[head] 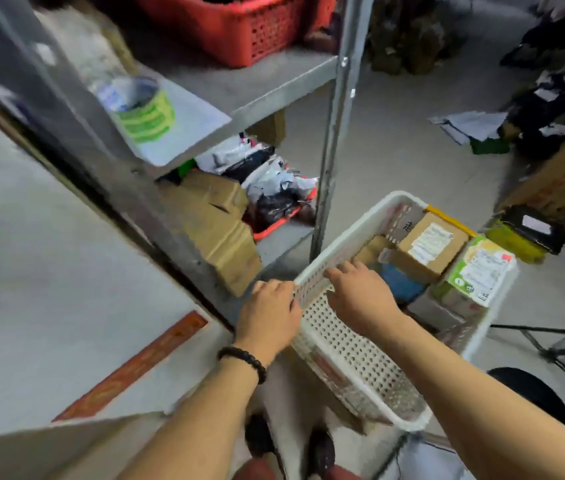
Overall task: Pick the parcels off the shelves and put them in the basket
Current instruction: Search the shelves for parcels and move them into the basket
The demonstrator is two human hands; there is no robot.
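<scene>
Left hand (270, 306) and right hand (360, 292) grip one basket (347, 344) holding two labelled parcels (430, 247) (478, 271).

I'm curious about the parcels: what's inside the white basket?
Inside the white basket: a brown cardboard box with a label, a green-and-white box and a blue item. Whatever lies beneath them is covered.

White perforated basket (360, 358), slightly tilted, just beside the shelves. Inside, packed close: a brown box (430, 247) with a white label at the far end; a green-and-white carton (478, 271), labelled, touching its right side; a blue parcel (400, 284) nearer. On the bottom shelf (284, 240): black and white bagged parcels (274, 188), heaped.
</scene>
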